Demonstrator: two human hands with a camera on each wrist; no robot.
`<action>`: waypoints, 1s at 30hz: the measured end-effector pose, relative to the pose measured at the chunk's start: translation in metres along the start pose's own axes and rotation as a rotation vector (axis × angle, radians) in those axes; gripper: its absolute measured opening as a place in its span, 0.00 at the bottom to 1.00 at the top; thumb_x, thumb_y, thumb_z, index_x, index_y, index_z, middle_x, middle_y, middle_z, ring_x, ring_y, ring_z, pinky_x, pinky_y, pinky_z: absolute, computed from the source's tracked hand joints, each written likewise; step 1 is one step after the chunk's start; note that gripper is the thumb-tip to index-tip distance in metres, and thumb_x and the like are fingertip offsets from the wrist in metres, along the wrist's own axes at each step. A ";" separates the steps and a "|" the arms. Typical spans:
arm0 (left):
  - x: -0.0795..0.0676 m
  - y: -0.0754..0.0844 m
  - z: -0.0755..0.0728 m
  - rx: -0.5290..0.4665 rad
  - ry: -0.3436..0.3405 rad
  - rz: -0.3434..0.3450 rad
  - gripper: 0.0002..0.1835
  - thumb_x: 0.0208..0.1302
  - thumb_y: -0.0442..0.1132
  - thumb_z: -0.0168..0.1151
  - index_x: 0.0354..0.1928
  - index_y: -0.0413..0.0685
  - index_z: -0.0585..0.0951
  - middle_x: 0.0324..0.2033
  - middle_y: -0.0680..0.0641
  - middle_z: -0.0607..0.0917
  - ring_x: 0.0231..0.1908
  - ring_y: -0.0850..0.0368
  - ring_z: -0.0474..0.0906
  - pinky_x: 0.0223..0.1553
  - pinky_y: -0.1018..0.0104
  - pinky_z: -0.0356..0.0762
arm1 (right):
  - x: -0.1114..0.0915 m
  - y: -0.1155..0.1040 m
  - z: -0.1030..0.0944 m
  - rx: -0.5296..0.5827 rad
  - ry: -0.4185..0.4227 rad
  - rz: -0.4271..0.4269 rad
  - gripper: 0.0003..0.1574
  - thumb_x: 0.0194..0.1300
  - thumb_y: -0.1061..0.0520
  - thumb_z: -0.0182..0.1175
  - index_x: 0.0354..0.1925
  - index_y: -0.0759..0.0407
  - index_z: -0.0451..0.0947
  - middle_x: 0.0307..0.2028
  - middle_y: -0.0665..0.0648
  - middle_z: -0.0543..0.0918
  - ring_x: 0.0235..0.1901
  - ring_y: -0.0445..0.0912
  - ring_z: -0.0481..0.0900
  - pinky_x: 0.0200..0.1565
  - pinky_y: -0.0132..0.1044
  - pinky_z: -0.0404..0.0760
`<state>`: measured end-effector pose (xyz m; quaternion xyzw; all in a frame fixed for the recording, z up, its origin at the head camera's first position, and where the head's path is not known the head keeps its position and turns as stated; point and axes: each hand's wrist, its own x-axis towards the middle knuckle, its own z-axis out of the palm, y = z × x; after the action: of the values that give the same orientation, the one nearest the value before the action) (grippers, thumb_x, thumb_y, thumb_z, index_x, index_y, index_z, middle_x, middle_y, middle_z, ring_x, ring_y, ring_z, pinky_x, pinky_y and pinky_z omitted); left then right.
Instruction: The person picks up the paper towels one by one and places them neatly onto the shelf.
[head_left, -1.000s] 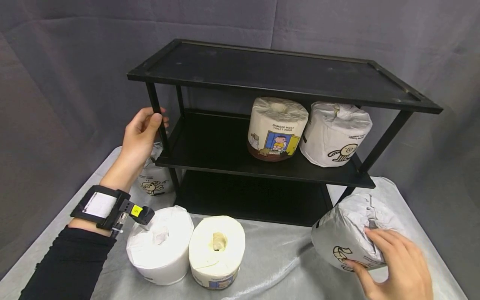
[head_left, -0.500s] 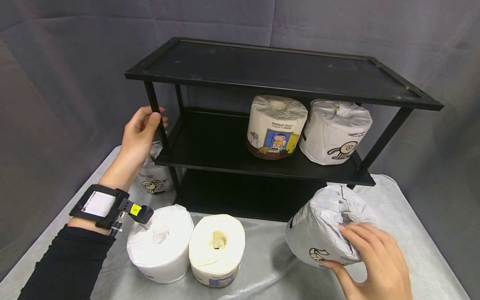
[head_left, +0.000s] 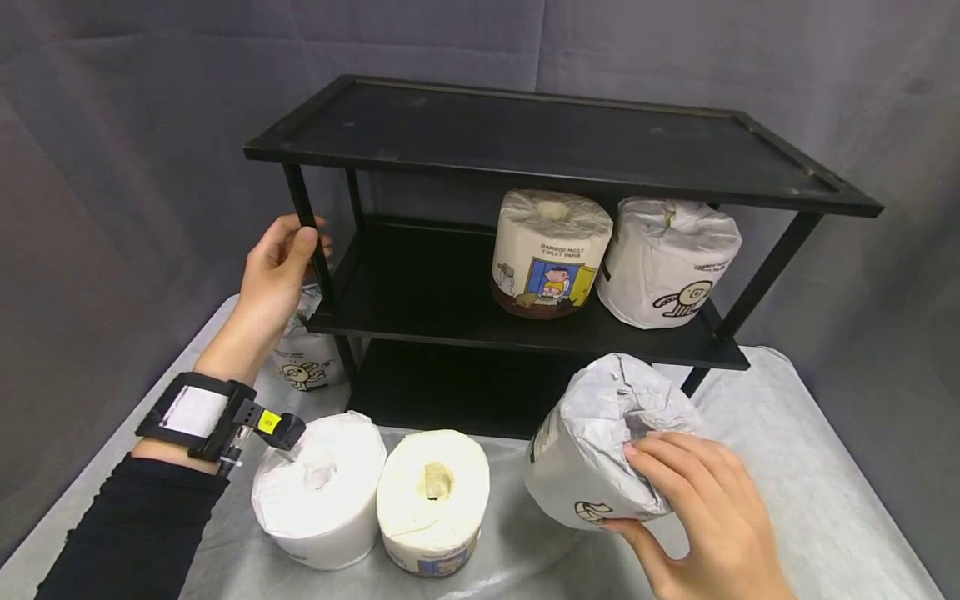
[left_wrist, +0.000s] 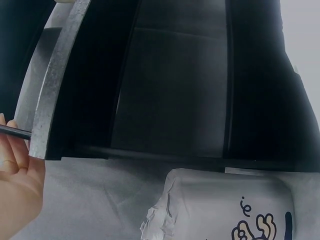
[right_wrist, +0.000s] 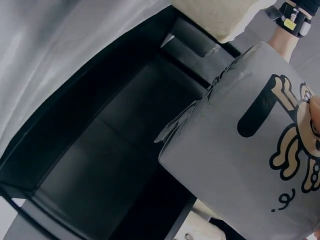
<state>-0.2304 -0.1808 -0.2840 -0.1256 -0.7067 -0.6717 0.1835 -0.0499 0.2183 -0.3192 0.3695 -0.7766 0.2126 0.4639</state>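
Note:
In the head view my left hand [head_left: 272, 271] grips the front left post [head_left: 300, 196] of a black shelf rack [head_left: 525, 133], thumb in front and fingers behind it. My right hand [head_left: 708, 508] holds a paper-wrapped toilet roll [head_left: 573, 462] off the table before the lower shelf, thumb on its printed side and fingers at the top by the core hole. The roll tilts. In the right wrist view the held toilet roll [right_wrist: 220, 145] fills the right side, with the thumb [right_wrist: 315, 112] at the edge. Two wrapped rolls, one with a colour picture [head_left: 551, 258] and one plainer [head_left: 667, 271], stand on the middle shelf.
On the grey cloth [head_left: 810, 467] at front left stand a white roll [head_left: 322, 500] and a cream roll [head_left: 433, 500], side by side. Another wrapped roll [head_left: 303, 362] stands left of the rack, partly behind my left forearm. Grey curtains [head_left: 150, 125] enclose the back and sides.
My right hand has carried the toilet roll leftward and slightly up, from the rack's right corner to in front of the lower shelf. My left hand keeps its grip on the post.

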 end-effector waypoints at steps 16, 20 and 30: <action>0.000 -0.001 -0.001 0.002 -0.006 -0.004 0.12 0.72 0.51 0.54 0.50 0.58 0.78 0.42 0.48 0.79 0.44 0.58 0.76 0.47 0.70 0.73 | 0.032 -0.013 0.018 0.080 0.018 -0.124 0.27 0.71 0.44 0.58 0.43 0.70 0.82 0.39 0.64 0.85 0.41 0.59 0.78 0.63 0.38 0.65; 0.000 -0.001 -0.001 0.021 -0.009 -0.004 0.13 0.72 0.51 0.53 0.51 0.58 0.78 0.42 0.49 0.79 0.45 0.57 0.75 0.47 0.69 0.73 | 0.041 -0.014 0.023 0.083 0.011 -0.157 0.26 0.72 0.45 0.57 0.45 0.69 0.82 0.40 0.63 0.85 0.41 0.58 0.79 0.61 0.40 0.66; 0.000 0.000 -0.001 0.028 -0.006 -0.007 0.13 0.72 0.51 0.53 0.52 0.55 0.77 0.43 0.50 0.79 0.46 0.57 0.75 0.49 0.69 0.73 | 0.061 -0.020 0.030 0.082 0.004 -0.218 0.23 0.72 0.48 0.57 0.47 0.68 0.81 0.41 0.62 0.85 0.42 0.57 0.80 0.56 0.44 0.70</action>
<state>-0.2301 -0.1819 -0.2839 -0.1227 -0.7169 -0.6621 0.1808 -0.0696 0.1629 -0.2798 0.4701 -0.7214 0.1934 0.4703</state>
